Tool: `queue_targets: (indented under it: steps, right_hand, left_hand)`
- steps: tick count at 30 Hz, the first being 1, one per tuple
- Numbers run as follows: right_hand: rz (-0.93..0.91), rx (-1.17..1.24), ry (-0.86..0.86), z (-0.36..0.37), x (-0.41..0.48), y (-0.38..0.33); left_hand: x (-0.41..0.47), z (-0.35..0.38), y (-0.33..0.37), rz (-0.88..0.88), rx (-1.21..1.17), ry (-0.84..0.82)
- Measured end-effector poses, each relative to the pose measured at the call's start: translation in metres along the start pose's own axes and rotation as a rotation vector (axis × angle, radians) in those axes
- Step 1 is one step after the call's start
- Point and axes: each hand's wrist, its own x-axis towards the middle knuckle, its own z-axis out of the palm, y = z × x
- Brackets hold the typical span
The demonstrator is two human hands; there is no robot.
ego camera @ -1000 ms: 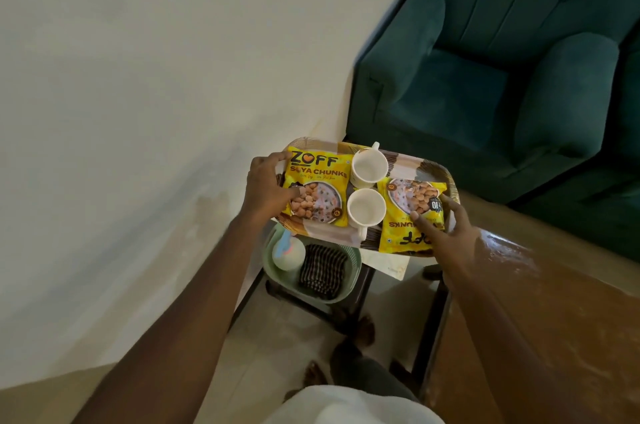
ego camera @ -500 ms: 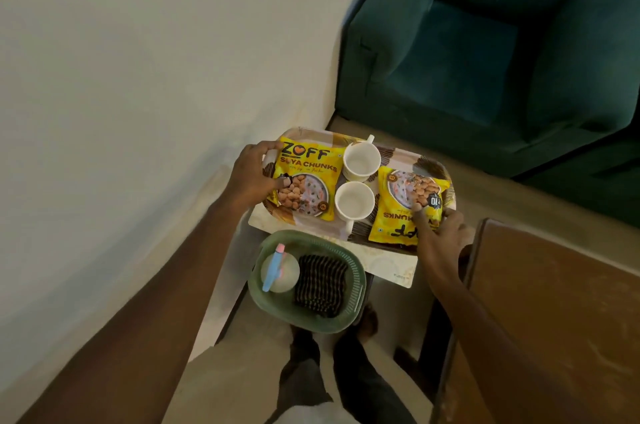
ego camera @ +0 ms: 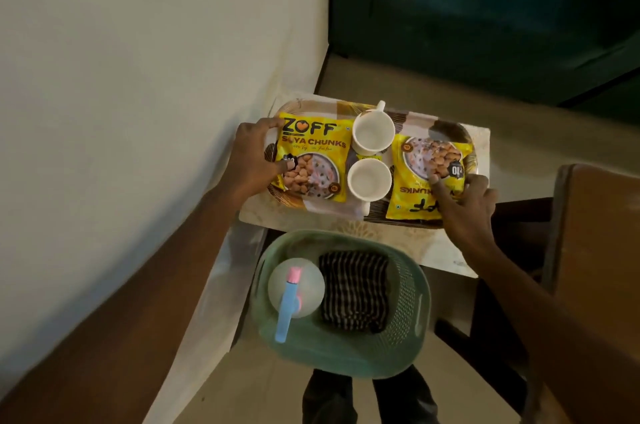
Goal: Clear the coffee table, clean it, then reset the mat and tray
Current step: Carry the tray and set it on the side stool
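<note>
Tray — two cups, perhaps three packets

The small bench stands in the corner against the wall. Its top is pale with a faint floral pattern, and I cannot tell whether that is the bare top or a mat. A patterned tray lies flat on it, covering the top from the centre to 12 o'clock and reaching nearly to the 9 and 3 o'clock edges, with a pale strip showing at 6 o'clock. A green perforated basket overlaps the 6-to-7 o'clock edge; whether it rests on the bench or sits lower cannot be told.
</note>
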Motion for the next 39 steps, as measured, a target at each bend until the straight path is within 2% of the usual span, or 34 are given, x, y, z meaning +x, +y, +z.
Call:
queue_targets:
  steps: [10,31,39]
  right_hand:
    - [0.037,-0.093,0.020,0.034,-0.005,0.046]
    - [0.025,-0.252,0.094,0.034,-0.017,0.044]
    - [-0.098,-0.177,0.110,0.017,-0.052,0.016]
  left_hand:
    - [-0.015,0.040,-0.034,-0.028,0.114,-0.059]
    - [-0.023,0.056,-0.053,0.002,0.101,-0.033]
    - [-0.080,0.029,-0.018,0.213,-0.108,0.037]
